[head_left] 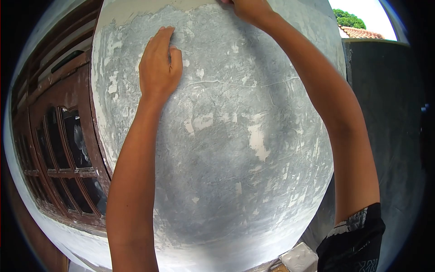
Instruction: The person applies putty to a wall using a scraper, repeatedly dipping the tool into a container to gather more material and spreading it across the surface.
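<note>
A grey, rough wall (217, 167) with scraped patches and pale remains of coating fills the middle of the view. Against it, at upper left, rests my left hand (159, 65), fingers stretched upward and nothing held. My right hand (253, 10) is raised to the top edge of the picture, near the line where a beige coating (145, 6) meets the bare grey surface. Its fingers look curled, but the frame cuts them off, so whatever they grip is hidden.
To the left is a brown wooden window (61, 149) with small dark panes. A dark wall panel (385, 118) stands at right, with a tiled roof (360, 33) and a tree (348, 19) beyond. Low at right sits a pale, block-like object (299, 259).
</note>
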Tool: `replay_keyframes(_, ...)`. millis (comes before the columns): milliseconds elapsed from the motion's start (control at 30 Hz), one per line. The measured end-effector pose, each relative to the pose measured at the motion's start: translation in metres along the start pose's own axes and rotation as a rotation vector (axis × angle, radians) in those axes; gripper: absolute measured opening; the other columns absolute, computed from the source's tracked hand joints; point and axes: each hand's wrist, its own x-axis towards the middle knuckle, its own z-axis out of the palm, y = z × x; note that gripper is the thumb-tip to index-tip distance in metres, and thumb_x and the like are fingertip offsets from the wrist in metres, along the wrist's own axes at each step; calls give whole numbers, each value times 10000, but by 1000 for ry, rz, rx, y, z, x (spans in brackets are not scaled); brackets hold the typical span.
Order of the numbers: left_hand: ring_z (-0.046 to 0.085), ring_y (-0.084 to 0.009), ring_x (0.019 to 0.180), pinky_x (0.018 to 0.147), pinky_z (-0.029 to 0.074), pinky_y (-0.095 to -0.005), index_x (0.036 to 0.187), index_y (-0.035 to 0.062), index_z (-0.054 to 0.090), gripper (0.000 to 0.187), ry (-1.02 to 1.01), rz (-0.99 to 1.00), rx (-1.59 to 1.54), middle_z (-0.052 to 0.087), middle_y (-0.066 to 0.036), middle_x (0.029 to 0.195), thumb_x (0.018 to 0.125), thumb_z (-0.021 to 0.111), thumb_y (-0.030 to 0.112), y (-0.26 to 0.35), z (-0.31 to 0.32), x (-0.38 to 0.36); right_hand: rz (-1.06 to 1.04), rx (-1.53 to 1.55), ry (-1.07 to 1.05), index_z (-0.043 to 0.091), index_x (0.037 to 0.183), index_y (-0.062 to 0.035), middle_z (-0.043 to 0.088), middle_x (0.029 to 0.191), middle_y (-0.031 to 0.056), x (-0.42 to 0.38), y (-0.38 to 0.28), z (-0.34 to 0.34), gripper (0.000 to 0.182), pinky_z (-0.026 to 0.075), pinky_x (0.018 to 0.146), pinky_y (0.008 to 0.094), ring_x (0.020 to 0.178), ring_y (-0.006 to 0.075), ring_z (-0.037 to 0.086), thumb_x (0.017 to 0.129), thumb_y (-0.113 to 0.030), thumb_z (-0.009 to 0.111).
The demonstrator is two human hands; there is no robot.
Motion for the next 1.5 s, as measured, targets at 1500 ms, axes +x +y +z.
replay_keyframes(1500, 544, -352, 1362, 1159, 399, -419, 1387, 40, 598, 451, -6, -30, -10, 588, -195, 1448, 967, 453, 122, 1, 0, 0, -7, -73, -52, 708, 936, -1, 698, 937, 282, 13, 4, 1, 387, 540, 791, 506, 914, 426, 694, 1079, -277, 477)
